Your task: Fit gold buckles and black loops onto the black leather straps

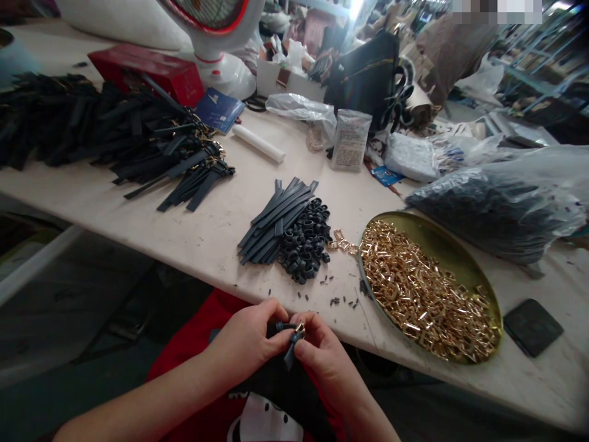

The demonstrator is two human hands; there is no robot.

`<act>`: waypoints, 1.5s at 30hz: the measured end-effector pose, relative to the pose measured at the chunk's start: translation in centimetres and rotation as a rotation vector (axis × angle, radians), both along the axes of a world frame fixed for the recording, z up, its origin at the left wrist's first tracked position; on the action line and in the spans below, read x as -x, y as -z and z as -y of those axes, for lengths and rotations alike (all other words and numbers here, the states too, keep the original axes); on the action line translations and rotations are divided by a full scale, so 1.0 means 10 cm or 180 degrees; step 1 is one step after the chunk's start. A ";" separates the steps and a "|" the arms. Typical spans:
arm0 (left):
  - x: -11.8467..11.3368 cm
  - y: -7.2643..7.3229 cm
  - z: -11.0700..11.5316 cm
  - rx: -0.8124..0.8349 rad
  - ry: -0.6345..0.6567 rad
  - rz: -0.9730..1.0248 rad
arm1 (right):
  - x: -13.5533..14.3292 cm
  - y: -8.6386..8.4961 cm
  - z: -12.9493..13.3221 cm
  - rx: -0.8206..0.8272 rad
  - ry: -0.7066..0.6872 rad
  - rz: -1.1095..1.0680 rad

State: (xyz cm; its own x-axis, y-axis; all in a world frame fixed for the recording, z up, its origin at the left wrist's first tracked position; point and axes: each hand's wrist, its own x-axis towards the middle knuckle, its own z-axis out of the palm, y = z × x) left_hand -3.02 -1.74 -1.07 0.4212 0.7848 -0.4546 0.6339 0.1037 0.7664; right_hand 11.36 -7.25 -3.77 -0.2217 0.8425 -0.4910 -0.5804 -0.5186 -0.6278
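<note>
Dark, leather-like strap [289, 358] with a gold buckle [300, 329] is pinched between both hands: the left hand [253, 334] grips its left part, the right hand [317, 344] closes on it beside the buckle. Since the grip hangs just off the near edge of the table [202, 245], a loosened pinch could let the piece drop past the lap; fingers hiding much of it might also mask a twist. What shows looks narrow and smooth, a flat tail pointing down between the thumbs, the metal glinting. Ahead of the grip, small dark loops [304, 245] touch flat strips [271, 227], and a brush of the arm could mix them. Right of the grip, a bumped round tray [442, 239] could shed its heaped gold fittings [414, 294]. Farther off, ahead and left, lie bundled straps [184, 166].
</note>
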 end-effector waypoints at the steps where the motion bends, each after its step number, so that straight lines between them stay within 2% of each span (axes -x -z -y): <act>1: 0.00 0.01 0.01 -0.0032 -0.0001 -0.0048 | 0.00 0.00 0.01 0.0003 0.0026 0.0051; 5: 0.01 0.02 0.05 0.0024 0.0075 0.0058 | -0.03 0.04 0.07 0.0020 -0.0065 0.0021; 8: 0.05 -0.05 0.08 0.0382 0.0156 0.0388 | -0.05 0.06 0.11 -0.0008 -0.0006 0.0232; 11: 0.10 -0.14 0.12 0.0943 0.0186 0.0824 | -0.04 0.03 0.14 -0.0115 0.0200 0.0949; 14: 0.12 -0.18 0.18 0.1236 0.0132 0.1173 | -0.02 -0.01 0.20 -0.0459 0.0430 0.1970; 17: 0.12 -0.15 0.25 0.1371 0.0031 0.1275 | -0.02 -0.03 0.30 -0.1009 0.0015 0.2719; 21: 0.13 -0.06 0.36 0.1564 -0.0006 0.1333 | -0.04 -0.04 0.43 -0.1509 -0.0710 0.3238; 27: 0.19 0.05 0.54 0.1637 0.0109 0.1341 | -0.07 -0.15 0.53 -0.1647 -0.1424 0.3318; 33: 0.24 0.03 0.62 0.1418 0.0251 0.1080 | -0.06 -0.27 0.51 -0.1586 -0.1919 0.3591; 37: 0.26 -0.02 0.66 0.1439 0.0390 0.1019 | -0.06 -0.30 0.51 -0.1413 -0.2025 0.3214; 40: 0.25 0.00 0.68 0.1547 0.0436 0.1021 | -0.06 -0.26 0.54 -0.1342 -0.2076 0.2948; 45: 0.28 0.06 0.62 0.1758 0.0291 0.1082 | 0.01 -0.10 0.60 -0.1307 -0.1471 0.2921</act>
